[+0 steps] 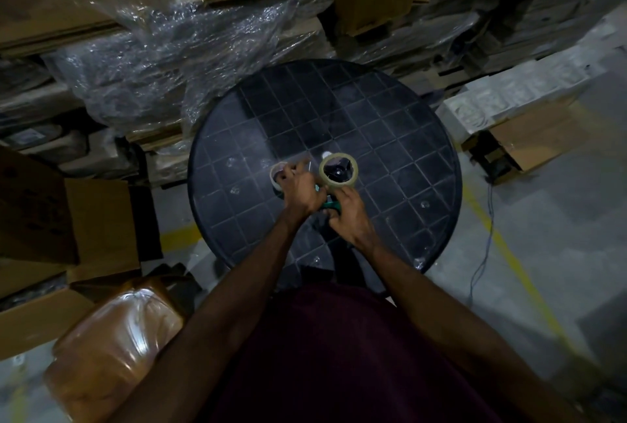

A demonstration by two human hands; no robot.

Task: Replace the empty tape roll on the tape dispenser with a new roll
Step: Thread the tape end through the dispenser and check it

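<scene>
A round black table with a grid pattern holds the work. A full beige tape roll sits on the hub of the tape dispenser, whose green handle shows between my hands. My right hand is closed around that handle. My left hand is curled over a thin empty roll core just left of the dispenser, fingers on its rim. Much of the dispenser is hidden by both hands.
Stacked cardboard boxes and crumpled clear plastic wrap crowd the far and left sides of the table. A wrapped brown bundle lies near left. Grey floor with a yellow line and a thin cable lies to the right.
</scene>
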